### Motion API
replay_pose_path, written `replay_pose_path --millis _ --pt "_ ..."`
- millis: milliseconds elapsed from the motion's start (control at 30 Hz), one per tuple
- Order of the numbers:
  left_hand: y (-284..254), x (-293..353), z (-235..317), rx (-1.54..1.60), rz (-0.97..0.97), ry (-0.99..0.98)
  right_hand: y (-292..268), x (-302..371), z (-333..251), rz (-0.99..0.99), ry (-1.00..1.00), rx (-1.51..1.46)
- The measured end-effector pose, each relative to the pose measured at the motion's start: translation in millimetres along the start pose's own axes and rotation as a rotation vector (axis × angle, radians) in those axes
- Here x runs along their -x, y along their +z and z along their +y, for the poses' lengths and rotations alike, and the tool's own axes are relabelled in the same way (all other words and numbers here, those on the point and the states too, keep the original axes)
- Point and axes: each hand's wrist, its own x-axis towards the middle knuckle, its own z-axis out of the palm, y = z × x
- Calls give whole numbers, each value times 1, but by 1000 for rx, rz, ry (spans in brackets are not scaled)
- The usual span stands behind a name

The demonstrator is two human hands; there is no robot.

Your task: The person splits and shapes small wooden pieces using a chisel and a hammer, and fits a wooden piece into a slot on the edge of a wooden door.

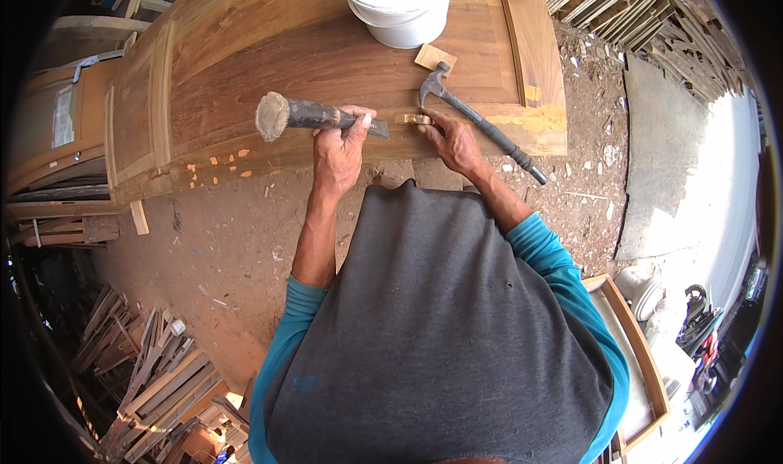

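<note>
A: Here's the left hand (337, 156), fingers wrapped around a dark, thick-handled chisel with a flat grey metal blade (306, 115)! Its battered pale butt points to nine o'clock, the blade to three.

B: And the right hand (457, 146)?

A: Beyond the blade, at three o'clock: thumb and forefinger pinched narrow on a small yellowish-brown oblong piece (412, 119) (wood or metal, I can't tell).

B: Where's that piece?

A: Near the six o'clock edge of the broad brown panelled wooden door (285, 72), just past the blade's tip!

B: What's beside the right hand?

A: A dark metal claw hammer with a black handle (493, 132), handle running toward four o'clock. Its head is by a small pale wooden block (432, 57), and at twelve stands a round white plastic bucket (408, 28).

B: Orange chips (215, 181), too, at eight o'clock from the left hand!
</note>
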Motion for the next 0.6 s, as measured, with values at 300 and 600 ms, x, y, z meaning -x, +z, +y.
replay_pose_path --millis 300,600 --pt "0 -1 -2 20 -8 -2 -4 -1 0 -8 14 92" --pt "0 -2 0 38 -45 -61 -4 -2 3 -40 119 -76"
